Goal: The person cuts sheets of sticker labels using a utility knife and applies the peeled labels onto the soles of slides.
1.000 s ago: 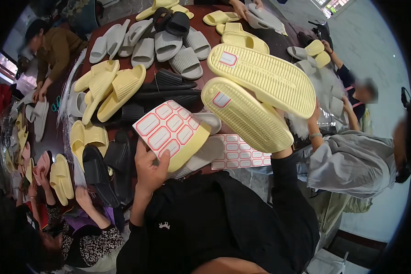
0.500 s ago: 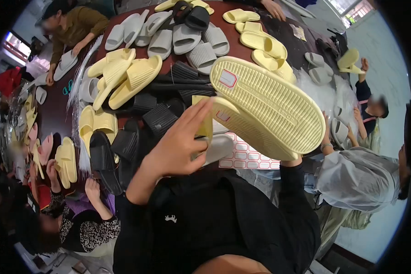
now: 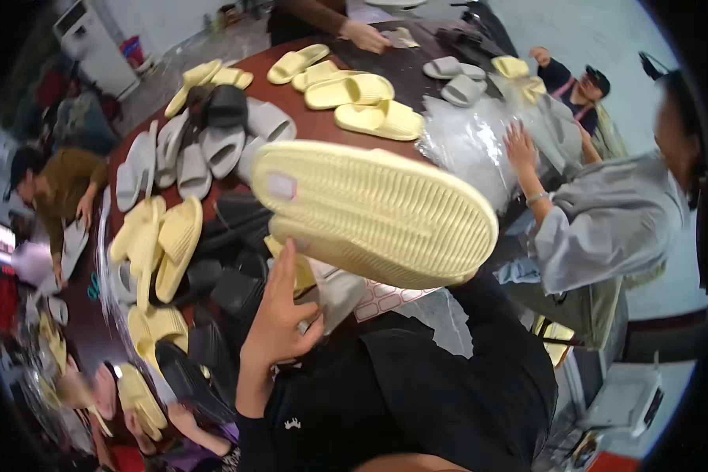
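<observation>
A pair of pale yellow slippers is raised in front of me, ribbed soles facing me. The upper sole has a red-bordered white label near one end. My right hand grips the slippers from behind at their right end; most of it is hidden. My left hand has its index finger stretched up to the lower slipper's edge, with the thumb apart and the other fingers partly bent. Behind it shows a flat yellow piece, its kind unclear. Under the slippers lies a sheet of red-bordered labels.
Black slippers, grey slippers and yellow slippers cover much of the dark red table. Clear plastic bags lie at the right, beside a person in a grey shirt. Other people work around the table.
My view has swung, shifting the table's contents. The yellow slippers now appear farther left and lower, tilted flatter. My left hand also appears lower, still by the slipper's edge.
</observation>
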{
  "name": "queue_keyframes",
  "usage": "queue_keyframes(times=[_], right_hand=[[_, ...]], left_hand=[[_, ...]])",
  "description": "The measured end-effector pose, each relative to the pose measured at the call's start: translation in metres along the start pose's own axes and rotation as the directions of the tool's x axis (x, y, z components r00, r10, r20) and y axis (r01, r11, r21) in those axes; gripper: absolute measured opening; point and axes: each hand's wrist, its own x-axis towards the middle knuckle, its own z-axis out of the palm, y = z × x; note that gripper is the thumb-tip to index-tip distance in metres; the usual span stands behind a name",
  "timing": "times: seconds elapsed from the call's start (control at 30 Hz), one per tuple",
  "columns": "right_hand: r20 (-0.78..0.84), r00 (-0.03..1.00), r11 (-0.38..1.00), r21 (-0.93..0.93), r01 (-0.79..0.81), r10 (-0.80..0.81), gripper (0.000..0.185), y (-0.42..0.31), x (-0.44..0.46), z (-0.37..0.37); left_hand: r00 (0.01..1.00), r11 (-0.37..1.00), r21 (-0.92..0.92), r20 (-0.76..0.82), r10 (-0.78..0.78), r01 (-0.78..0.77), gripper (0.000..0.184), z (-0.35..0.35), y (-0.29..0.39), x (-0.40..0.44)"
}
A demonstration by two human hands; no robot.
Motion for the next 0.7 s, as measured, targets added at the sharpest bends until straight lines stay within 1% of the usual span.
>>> queue_keyframes(times=[0.1,0.13,0.2,0.27,0.3,0.33,0.37,0.4,0.47,0.5,0.53,0.57,0.6,0.63,0.67,0.7], right_hand=[[0.004,1.0,1.0,-0.026,-0.014,0.014,0.05,-0.006,0.004,0.003],[0.005,1.0,0.999,-0.04,-0.018,0.019,0.05,-0.008,0.006,0.004],[0.011,0.999,0.996,-0.089,-0.031,0.032,0.05,-0.013,0.015,0.005],[0.038,0.997,0.972,-0.227,-0.056,0.067,0.05,-0.016,0.034,-0.001],[0.045,0.996,0.945,-0.321,-0.063,0.082,0.05,-0.017,0.048,-0.008],[0.107,0.988,0.872,-0.487,-0.042,0.107,0.05,-0.013,0.067,-0.022],[0.002,0.993,0.684,-0.725,-0.077,0.114,0.048,-0.024,0.081,-0.027],[-0.096,0.991,0.436,-0.891,-0.127,0.091,0.046,-0.036,0.097,-0.034],[-0.204,0.965,0.119,-0.975,-0.186,-0.165,0.054,-0.042,0.142,-0.07],[-0.214,0.957,0.012,-0.976,-0.216,-0.197,0.058,-0.054,0.168,-0.096],[-0.218,0.927,-0.103,-0.96,-0.259,-0.305,0.059,-0.058,0.198,-0.132],[-0.186,0.912,-0.182,-0.947,-0.266,-0.365,0.057,-0.076,0.219,-0.159],[-0.191,0.901,-0.337,-0.881,-0.332,-0.389,0.049,-0.09,0.244,-0.188],[-0.055,0.867,-0.495,-0.802,-0.334,-0.496,0.045,-0.094,0.257,-0.228],[0.102,0.815,-0.629,-0.692,-0.354,-0.57,0.042,-0.094,0.26,-0.236],[0.109,0.816,-0.629,-0.696,-0.345,-0.568,0.042,-0.085,0.271,-0.238]], left_hand=[[0.996,0.987,0.15,-0.075,-0.053,0.064,0.012,0.003,0.003,0.008],[0.998,0.988,0.151,-0.06,-0.032,0.041,0.012,0.004,0.004,0.008],[0.995,0.983,0.176,-0.092,-0.032,0.047,0.011,0.005,0.002,0.006],[0.994,0.98,0.194,-0.102,-0.028,0.048,0.011,0.004,0.001,-0.001],[0.991,0.987,0.131,-0.112,-0.078,0.093,0.013,0.003,0.001,-0.006],[0.983,0.987,0.068,-0.122,-0.133,0.142,0.016,0.003,0.002,-0.013],[0.972,0.981,0.003,-0.131,-0.194,0.196,0.019,0.003,0.003,-0.02],[0.971,0.979,0.008,-0.13,-0.202,0.205,0.019,0.003,0.003,-0.027],[0.946,0.964,0.023,-0.198,-0.256,0.266,0.024,0.004,0.001,-0.039],[0.931,0.955,0.03,-0.234,-0.281,0.296,0.027,0.004,0.0,-0.044],[0.927,0.951,0.037,-0.238,-0.289,0.306,0.027,0.003,0.001,-0.047],[0.908,0.936,0.026,-0.253,-0.333,0.351,0.026,0.003,0.002,-0.048],[0.886,0.918,0.012,-0.266,-0.379,0.396,0.025,0.005,0.004,-0.05],[0.862,0.898,-0.003,-0.277,-0.424,0.44,0.025,0.006,0.006,-0.052],[0.857,0.893,-0.002,-0.283,-0.431,0.449,0.025,0.008,0.006,-0.054],[0.847,0.89,-0.016,-0.301,-0.439,0.456,0.025,0.012,0.005,-0.055]])
